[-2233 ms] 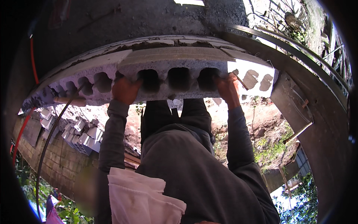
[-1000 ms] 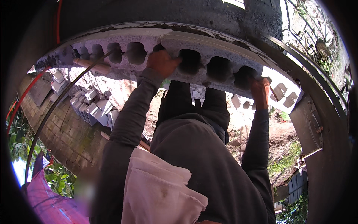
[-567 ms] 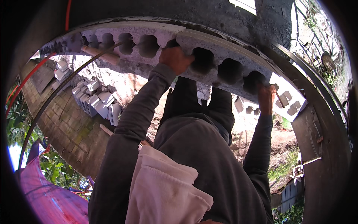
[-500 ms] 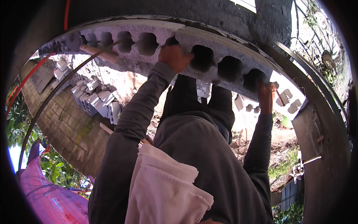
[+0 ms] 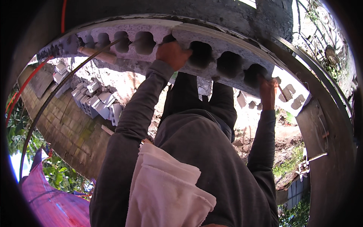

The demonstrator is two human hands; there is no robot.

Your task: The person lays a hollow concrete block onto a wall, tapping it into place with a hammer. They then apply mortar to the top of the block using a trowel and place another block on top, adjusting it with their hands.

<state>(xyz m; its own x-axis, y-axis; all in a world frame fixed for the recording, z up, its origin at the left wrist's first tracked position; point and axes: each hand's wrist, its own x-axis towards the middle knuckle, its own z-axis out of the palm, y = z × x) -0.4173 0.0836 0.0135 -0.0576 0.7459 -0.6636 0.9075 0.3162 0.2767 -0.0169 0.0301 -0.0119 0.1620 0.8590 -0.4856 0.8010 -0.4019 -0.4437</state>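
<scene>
Both hands grip block, long axis left-to-right, holes facing camera.

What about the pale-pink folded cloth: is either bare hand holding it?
No, the left hand and right hand grip opposite ends of a grey hollow concrete block, away from the cloth.

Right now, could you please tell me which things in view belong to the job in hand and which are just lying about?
Seemingly in use:
hollow block, held near its ends by the left hand and right hand
sunlit block beyond the right hand

Seemingly just lying about:
block pile on the ground at left
pale stick near the pile
</scene>
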